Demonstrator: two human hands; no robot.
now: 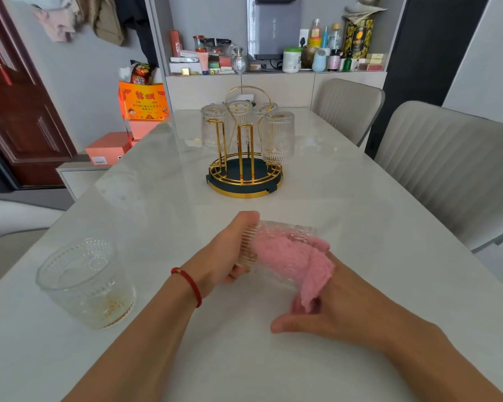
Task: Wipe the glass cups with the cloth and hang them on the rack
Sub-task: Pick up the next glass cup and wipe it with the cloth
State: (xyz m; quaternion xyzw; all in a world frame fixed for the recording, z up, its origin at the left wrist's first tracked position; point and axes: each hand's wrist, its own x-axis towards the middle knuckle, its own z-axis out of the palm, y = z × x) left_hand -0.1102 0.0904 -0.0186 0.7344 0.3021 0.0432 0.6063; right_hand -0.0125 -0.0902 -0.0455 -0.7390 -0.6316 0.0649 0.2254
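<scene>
Well to the left of the left hand, an upright ribbed glass cup (pixel 86 282) stands on the white desk (pixel 346 204), mouth up, with a yellowish residue at its bottom. It touches neither hand.

The left hand (pixel 224 256) wears a red string bracelet (pixel 188 284) on the wrist. Its thumb lies along the top of a second glass cup (pixel 273 245) and its fingers curl under the base, so it grasps this cup, which is held on its side above the desk with the mouth turned toward the right hand.

A pink cloth (pixel 296 262) is stuffed inside that held cup and spills out of the mouth, draping down over the right hand (pixel 331 309). The right hand's fingers go into the cloth at the cup's mouth and are mostly hidden by it; the thumb sticks out to the left, low over the desk. The hand appears to grip the cloth, though the hidden fingers make this hard to confirm.

Beyond both hands, farther up the desk and roughly between them, stands a gold wire rack (pixel 244 169) on a dark round base. Four glass cups (pixel 278 137) hang upside down on its prongs.

To the right of the right hand, two grey padded chairs (pixel 447 169) sit at the desk's edge.
</scene>
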